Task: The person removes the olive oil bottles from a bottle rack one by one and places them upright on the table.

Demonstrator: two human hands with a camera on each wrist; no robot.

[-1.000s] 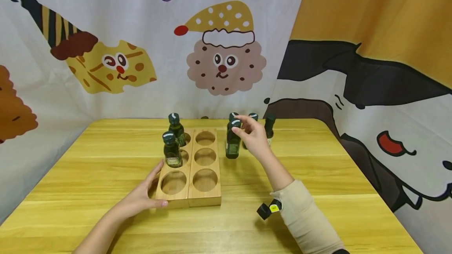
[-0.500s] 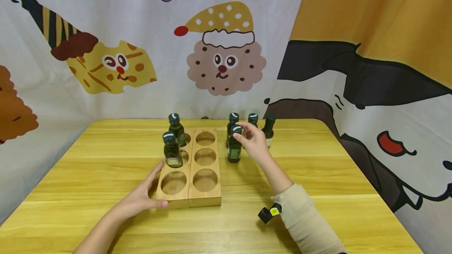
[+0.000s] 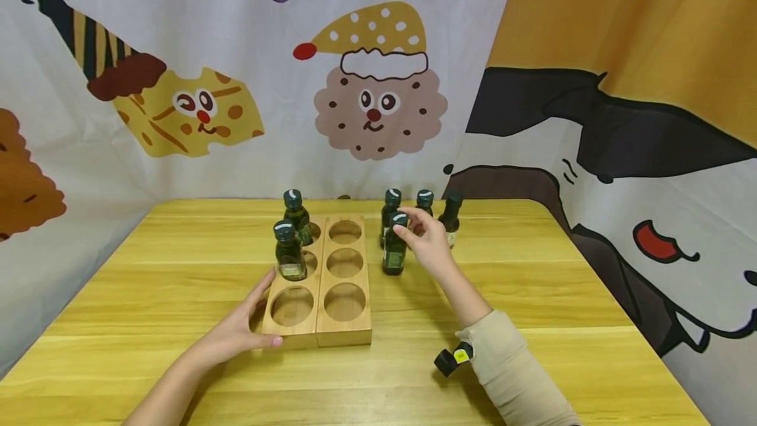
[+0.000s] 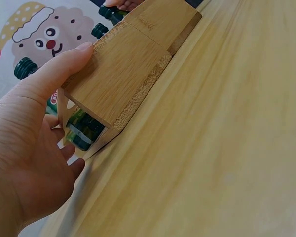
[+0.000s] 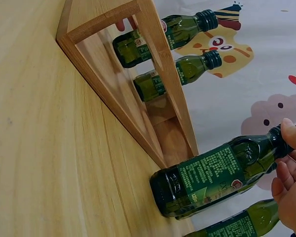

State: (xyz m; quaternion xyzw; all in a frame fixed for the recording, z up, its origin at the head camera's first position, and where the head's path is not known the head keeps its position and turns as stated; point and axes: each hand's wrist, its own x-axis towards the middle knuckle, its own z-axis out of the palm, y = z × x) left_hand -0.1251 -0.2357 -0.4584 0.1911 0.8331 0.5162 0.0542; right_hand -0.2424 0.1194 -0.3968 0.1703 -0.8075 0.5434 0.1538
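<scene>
In the head view, my right hand pinches the dark cap of a small green glass bottle between thumb and fingers. The bottle is upright, just right of a wooden rack with two rows of round holes. Its green printed label faces the camera in the right wrist view, where thumb and fingers hold its neck end. My left hand grips the rack's near left corner, the thumb on the front face and fingers along the left side. Two similar bottles, a nearer one and a farther one, stand in the left row.
Behind my right hand stand another capped bottle, one partly hidden bottle and a slimmer dark bottle. A black wrist device sits by the right sleeve. A printed curtain hangs behind the wooden table.
My right hand has brought the pinched bottle slightly nearer and to the right, showing more of the bottle behind it. The left hand and rack have stayed in place.
</scene>
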